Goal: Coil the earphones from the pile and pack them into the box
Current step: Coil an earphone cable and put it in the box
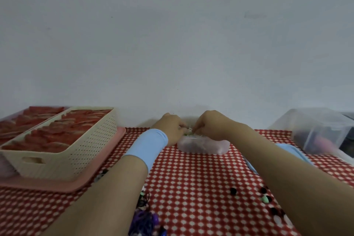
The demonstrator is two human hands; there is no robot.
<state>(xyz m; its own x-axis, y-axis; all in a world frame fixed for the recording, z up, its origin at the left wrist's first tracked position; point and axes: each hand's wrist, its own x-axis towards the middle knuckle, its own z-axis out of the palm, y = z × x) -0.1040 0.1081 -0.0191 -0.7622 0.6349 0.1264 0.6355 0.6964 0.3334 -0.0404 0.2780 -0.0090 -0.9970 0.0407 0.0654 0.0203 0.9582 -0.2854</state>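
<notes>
A small translucent box (204,146) stands at the far middle of the red-and-white checked table. Both my hands reach over its top. My left hand (171,126), with a blue wristband, and my right hand (210,124) have their fingers curled and pinch a pale green coiled earphone (188,132) at the box's rim. Darker earphones show dimly through the box's wall. The pile of tangled purple and black earphones (145,220) lies near the front edge, partly hidden under my left forearm.
A cream perforated basket (76,151) with red packets sits on a pink tray (63,186) at the left. A blue lid (295,151) lies under my right forearm. A clear plastic bin (321,130) is at the far right. Loose ear tips (266,197) dot the cloth.
</notes>
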